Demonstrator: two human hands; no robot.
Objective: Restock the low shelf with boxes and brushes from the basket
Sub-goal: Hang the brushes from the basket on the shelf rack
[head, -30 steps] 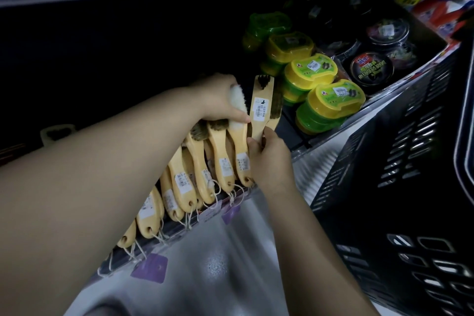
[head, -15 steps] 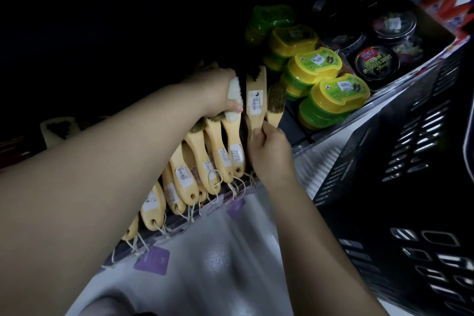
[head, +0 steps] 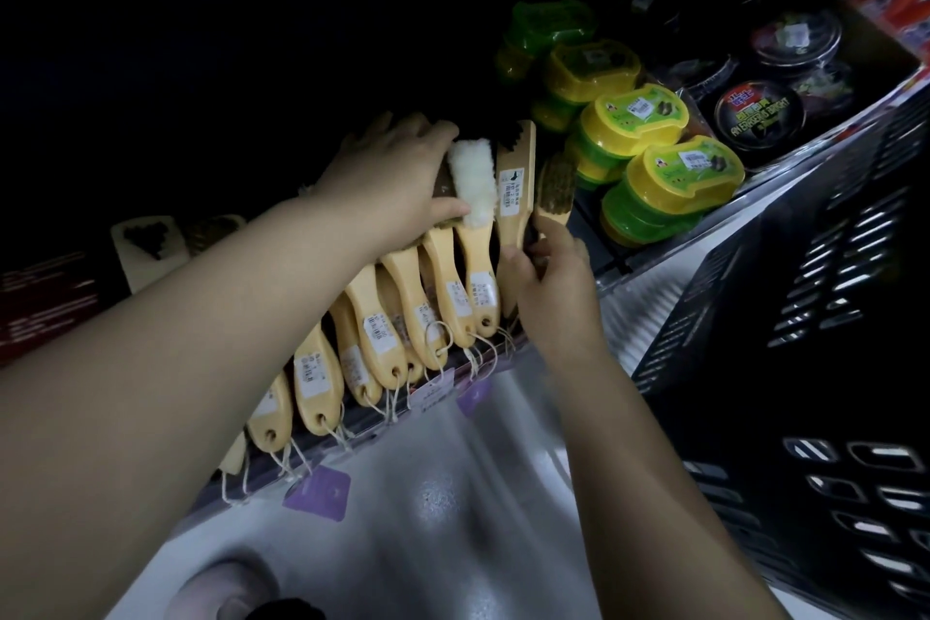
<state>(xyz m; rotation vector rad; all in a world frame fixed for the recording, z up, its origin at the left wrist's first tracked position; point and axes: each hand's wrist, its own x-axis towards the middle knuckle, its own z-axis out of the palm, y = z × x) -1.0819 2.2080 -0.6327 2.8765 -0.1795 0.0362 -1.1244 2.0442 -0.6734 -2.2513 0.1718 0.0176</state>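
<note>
A row of wooden-handled brushes [head: 375, 327] leans along the front of the low shelf [head: 508, 357], handles down with string tags. My left hand [head: 390, 176] lies over the brush heads, its thumb against a white fleece-headed brush [head: 473, 237]. My right hand [head: 551, 290] grips the handles of a labelled flat wooden brush [head: 514, 181] and a dark-bristled brush [head: 553, 189] at the right end of the row. The black plastic basket [head: 805, 342] stands at the right; its inside is hidden.
Yellow and green lidded boxes [head: 659, 151] are stacked on the shelf right of the brushes, with round black tins [head: 760, 116] beyond them. Purple price tags [head: 317, 491] hang from the shelf edge. The shelf's back is dark. Shiny grey floor [head: 428, 519] lies below.
My right hand has pushed the two brushes up and closer against the row. My left hand stays over the brush heads. The view has tilted slightly.
</note>
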